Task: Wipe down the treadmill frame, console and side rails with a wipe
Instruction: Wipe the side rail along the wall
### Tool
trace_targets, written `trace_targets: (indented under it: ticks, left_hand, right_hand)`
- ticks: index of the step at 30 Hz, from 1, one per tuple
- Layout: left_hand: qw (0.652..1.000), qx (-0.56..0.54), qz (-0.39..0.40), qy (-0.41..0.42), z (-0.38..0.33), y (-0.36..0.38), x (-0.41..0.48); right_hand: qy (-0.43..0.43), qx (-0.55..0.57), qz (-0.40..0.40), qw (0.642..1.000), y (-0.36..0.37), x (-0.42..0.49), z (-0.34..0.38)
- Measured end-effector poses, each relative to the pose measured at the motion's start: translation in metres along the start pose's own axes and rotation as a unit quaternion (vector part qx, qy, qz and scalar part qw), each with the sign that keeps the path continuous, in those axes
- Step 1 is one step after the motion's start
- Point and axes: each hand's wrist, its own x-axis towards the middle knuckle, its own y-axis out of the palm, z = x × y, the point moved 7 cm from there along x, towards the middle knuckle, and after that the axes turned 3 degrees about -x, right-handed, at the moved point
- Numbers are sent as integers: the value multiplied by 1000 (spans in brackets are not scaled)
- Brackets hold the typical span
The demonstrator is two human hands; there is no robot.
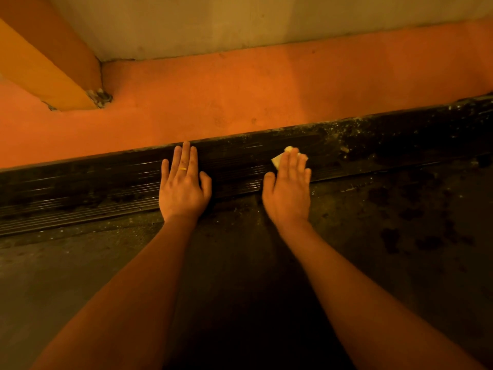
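Observation:
The treadmill's black ribbed side rail (373, 145) runs across the view from lower left to upper right. Its right part is speckled with dust. My left hand (184, 185) lies flat on the rail with straight fingers and a ring on one finger. My right hand (289, 182) presses a small pale wipe (277, 160) flat against the rail; the wipe shows only past my fingertips. Below the rail lies the dark treadmill belt (400, 236), stained on the right.
Beyond the rail is an orange floor (266, 94) that meets a pale wall (266, 22). An orange-yellow post or beam (45, 68) slants down to the floor at the upper left, with debris at its base.

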Motion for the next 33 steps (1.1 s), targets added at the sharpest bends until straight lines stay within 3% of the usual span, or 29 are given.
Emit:
trace_targets:
  ticks: [6, 11, 20, 26, 33]
  left_hand:
    - [1000, 7, 1, 4, 0, 1, 1]
    - [1000, 4, -1, 4, -1, 0, 1]
    - [1000, -5, 5, 0, 0, 0, 0]
    - [1000, -5, 6, -3, -1, -1, 0]
    - [1000, -4, 14, -4, 0, -1, 0]
  right_hand:
    - [-171, -16, 63, 983, 22, -6, 72]
    - [-228, -62, 81, 968, 19, 18, 82]
    - [-81, -38, 54, 995, -13, 58, 4]
    - [-158, -61, 68, 983, -1, 39, 23]
    - [-45, -43, 40, 997, -25, 67, -26]
